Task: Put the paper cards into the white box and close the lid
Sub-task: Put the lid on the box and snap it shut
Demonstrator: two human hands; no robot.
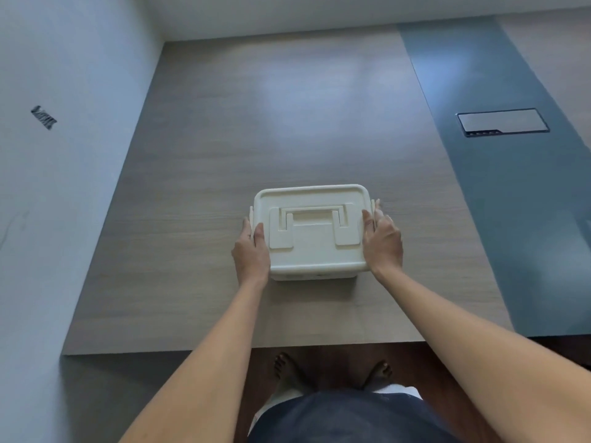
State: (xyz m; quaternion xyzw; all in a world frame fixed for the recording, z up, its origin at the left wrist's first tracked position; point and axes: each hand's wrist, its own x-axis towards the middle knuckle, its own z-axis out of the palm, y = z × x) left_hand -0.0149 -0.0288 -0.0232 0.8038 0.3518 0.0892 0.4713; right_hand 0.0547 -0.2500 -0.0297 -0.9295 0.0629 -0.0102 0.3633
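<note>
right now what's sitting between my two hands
The white box, lid on, fills the gap between left hand and right hand; each holds a side. Head view shows it.

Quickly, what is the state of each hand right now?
Left hand: grips the left side of the white box.
Right hand: grips its right side.

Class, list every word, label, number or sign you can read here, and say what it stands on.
Black print on the left wall: blurred, unreadable.
Small marks along the panel in the table: too small to read.
On the white box: no text visible.
</note>
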